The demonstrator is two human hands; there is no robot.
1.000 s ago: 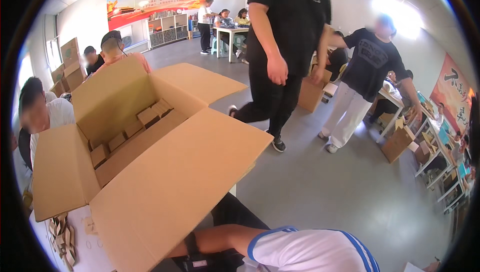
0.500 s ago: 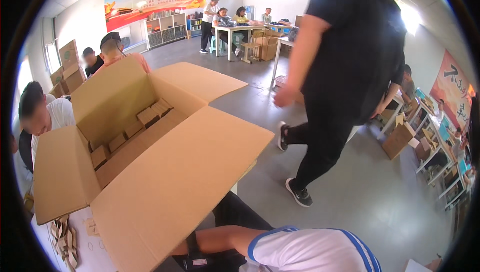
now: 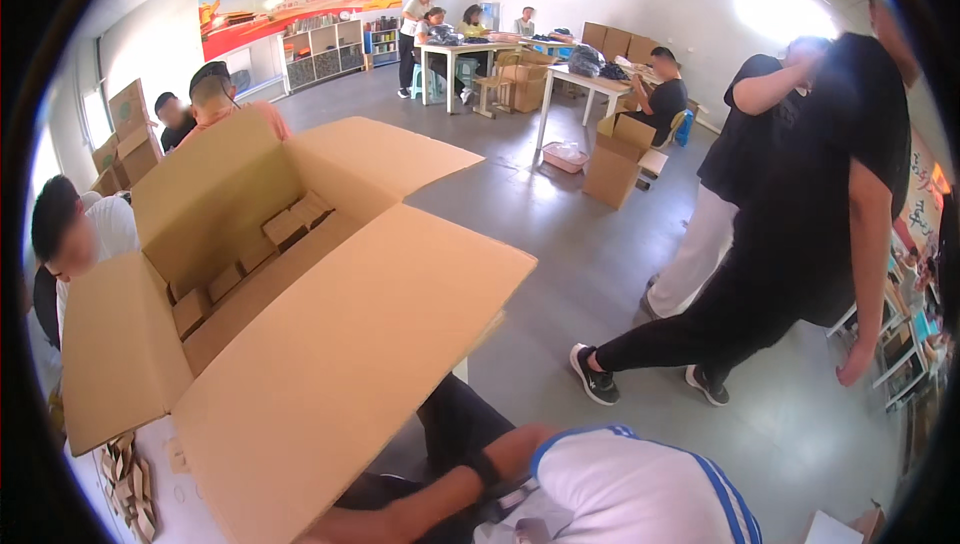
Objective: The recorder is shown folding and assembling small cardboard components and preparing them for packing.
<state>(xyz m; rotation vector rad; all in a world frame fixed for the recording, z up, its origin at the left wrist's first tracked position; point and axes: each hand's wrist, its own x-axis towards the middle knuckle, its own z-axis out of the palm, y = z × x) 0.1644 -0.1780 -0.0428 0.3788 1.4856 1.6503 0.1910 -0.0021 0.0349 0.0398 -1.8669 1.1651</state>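
A large open cardboard box [image 3: 350,344] stands before me, its flaps spread outward. Inside, along the far wall, sit several small brown cardboard pieces [image 3: 290,229]. From the lower right comes my right arm [image 3: 430,509], in a white sleeve with blue trim [image 3: 640,484] and with a black band [image 3: 484,466] on it. The arm runs left beneath the near flap, whose edge hides the fingers. Whether this hand holds anything cannot be seen. My left hand does not show.
Folded cardboard pieces [image 3: 128,484] lie piled on the white table [image 3: 185,504] at lower left. A person in white [image 3: 105,229] bends beside the box. Two people in black tops [image 3: 800,214] are at right. Farther back stand a carton [image 3: 612,169], a pink basket [image 3: 565,157] and worktables [image 3: 590,79].
The nearer person in black has moved right, uncovering another person, a carton and a worktable. My right arm and its band have shifted right, with more of the arm showing below the flap.
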